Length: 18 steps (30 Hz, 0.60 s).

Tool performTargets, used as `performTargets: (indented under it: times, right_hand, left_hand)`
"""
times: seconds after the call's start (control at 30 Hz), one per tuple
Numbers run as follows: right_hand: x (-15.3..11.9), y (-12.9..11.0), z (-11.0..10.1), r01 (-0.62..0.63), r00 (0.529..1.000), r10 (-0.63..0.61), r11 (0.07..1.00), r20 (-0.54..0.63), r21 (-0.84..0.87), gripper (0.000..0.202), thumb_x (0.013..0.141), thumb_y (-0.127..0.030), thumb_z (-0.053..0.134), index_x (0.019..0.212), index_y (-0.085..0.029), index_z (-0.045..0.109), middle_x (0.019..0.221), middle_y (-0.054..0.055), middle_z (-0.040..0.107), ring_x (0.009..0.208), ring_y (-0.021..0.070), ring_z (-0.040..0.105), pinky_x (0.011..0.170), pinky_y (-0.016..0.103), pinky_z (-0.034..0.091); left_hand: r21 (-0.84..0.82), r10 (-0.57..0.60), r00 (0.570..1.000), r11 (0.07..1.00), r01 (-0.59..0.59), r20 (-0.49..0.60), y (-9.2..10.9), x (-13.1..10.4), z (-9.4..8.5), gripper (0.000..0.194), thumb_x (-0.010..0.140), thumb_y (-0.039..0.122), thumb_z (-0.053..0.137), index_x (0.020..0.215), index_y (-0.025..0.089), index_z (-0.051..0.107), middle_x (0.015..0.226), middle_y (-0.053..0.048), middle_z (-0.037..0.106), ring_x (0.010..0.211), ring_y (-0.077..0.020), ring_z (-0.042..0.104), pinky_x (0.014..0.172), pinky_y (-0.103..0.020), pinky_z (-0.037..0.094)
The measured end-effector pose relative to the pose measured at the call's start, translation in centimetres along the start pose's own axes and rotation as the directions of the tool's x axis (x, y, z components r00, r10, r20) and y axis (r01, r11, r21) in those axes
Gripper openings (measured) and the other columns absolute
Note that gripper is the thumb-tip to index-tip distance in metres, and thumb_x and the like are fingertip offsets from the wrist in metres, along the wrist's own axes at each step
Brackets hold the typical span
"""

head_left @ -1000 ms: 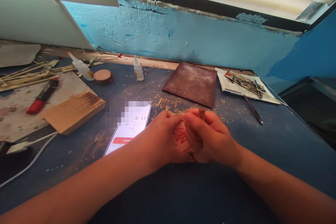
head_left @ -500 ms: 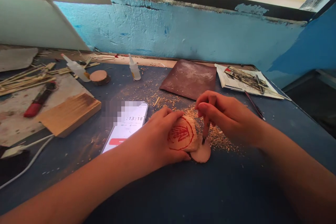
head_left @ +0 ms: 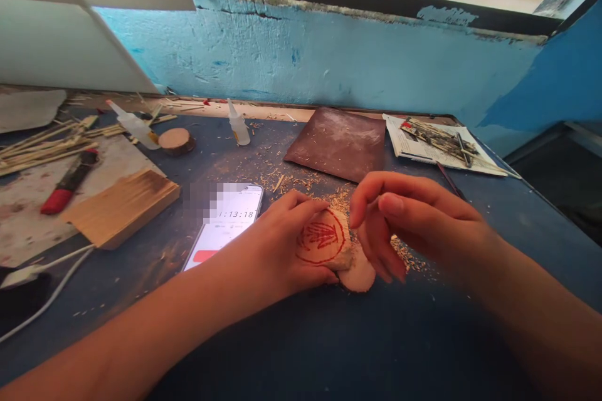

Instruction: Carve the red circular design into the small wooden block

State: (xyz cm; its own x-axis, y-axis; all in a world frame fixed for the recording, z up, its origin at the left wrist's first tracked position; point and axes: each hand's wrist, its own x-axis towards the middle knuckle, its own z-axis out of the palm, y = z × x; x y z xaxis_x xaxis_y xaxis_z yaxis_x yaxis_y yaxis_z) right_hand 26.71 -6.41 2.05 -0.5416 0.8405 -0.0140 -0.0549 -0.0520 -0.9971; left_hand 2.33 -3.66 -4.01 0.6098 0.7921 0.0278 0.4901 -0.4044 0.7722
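Observation:
My left hand is closed around the edge of a pale wooden piece, which bears a red circular outline with a red leaf-like drawing inside. The piece is tilted toward me. A thin round wooden disc lies on the table partly under its right corner. My right hand hovers above and beside the disc, its fingers loosely curled and apart, thumb away from the index finger. I see nothing between those fingers; the palm side is partly hidden. Wood shavings are scattered behind and around the hands.
A lit phone lies left of my left hand. Farther left are a wooden block, a red-handled tool and thin sticks. Behind stand a small bottle, a wood slice and a brown sheet.
My right hand has turned and come down nearer to me. The slim dark-tipped tool that touched the disc from it no longer shows. My left hand keeps its hold on the wooden piece.

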Motion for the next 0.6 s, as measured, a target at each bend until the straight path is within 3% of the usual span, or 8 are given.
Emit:
performTargets:
  times: [0.13,0.27,0.33,0.4,0.5,0.6]
  right_hand:
    - [-0.1,-0.1,-0.3,-0.053,0.998,0.056,0.994,0.039,-0.091,0.032,0.111,-0.045,0.059,0.101,-0.020,0.075,0.070,0.003,0.075,0.066,0.0187,0.072,0.066,0.030,0.058]
    - [0.0,-0.3,-0.8,-0.001,0.994,-0.043,0.920,-0.103,-0.392,0.041,0.114,-0.045,0.052,0.091,-0.020,0.076,0.082,0.005,0.074,0.074,0.0185,0.072,0.067,0.028,0.059]
    - [-0.2,-0.7,-1.3,0.010,0.985,-0.102,0.846,-0.143,-0.534,0.040,0.113,-0.044,0.054,0.089,-0.020,0.075,0.080,0.005,0.071,0.068,0.0163,0.068,0.059,0.026,0.054]
    - [-0.7,-1.2,-2.0,-0.011,0.982,-0.115,0.761,-0.151,-0.649,0.039,0.110,-0.043,0.061,0.083,-0.020,0.076,0.067,0.002,0.065,0.054,0.0120,0.056,0.047,0.023,0.042]
    - [-2.0,-2.1,-3.2,-0.075,0.994,-0.005,0.694,-0.109,-0.716,0.036,0.103,-0.045,0.072,0.078,-0.020,0.080,0.050,-0.004,0.050,0.042,0.0080,0.034,0.036,0.024,0.023]
    - [-3.4,-2.9,-4.1,-0.151,0.988,0.120,0.634,-0.097,-0.758,0.030,0.099,-0.046,0.077,0.080,-0.024,0.083,0.049,-0.004,0.056,0.041,0.0076,0.037,0.034,0.024,0.022]
  left_hand:
    - [0.025,-0.029,0.999,0.999,0.028,0.039,0.3,0.1,-0.2,0.058,0.076,0.045,0.094,0.128,0.033,0.072,0.126,-0.006,0.063,0.112,-0.0309,0.067,0.100,-0.050,0.059]
    - [0.077,-0.047,0.998,0.996,0.044,0.036,0.3,0.1,-0.3,0.072,0.074,0.049,0.096,0.138,0.029,0.069,0.132,-0.008,0.061,0.117,-0.0324,0.066,0.106,-0.052,0.056]
    - [0.090,-0.036,0.999,0.995,0.035,0.016,0.2,0.0,-0.2,0.078,0.073,0.050,0.096,0.143,0.029,0.067,0.134,-0.008,0.061,0.118,-0.0328,0.066,0.107,-0.052,0.056]
    - [0.098,-0.028,1.000,0.995,0.027,0.003,0.0,0.0,-0.1,0.082,0.072,0.051,0.097,0.145,0.031,0.067,0.134,-0.008,0.061,0.118,-0.0327,0.066,0.107,-0.051,0.057]
    - [0.100,-0.031,0.999,0.994,0.032,-0.008,-0.3,0.0,0.0,0.085,0.070,0.053,0.098,0.147,0.033,0.068,0.135,-0.008,0.061,0.119,-0.0323,0.067,0.108,-0.050,0.057]
    - [0.102,-0.045,0.999,0.994,0.047,-0.017,-0.2,0.0,-0.1,0.087,0.068,0.057,0.098,0.146,0.031,0.070,0.135,-0.009,0.061,0.117,-0.0327,0.068,0.107,-0.050,0.058]
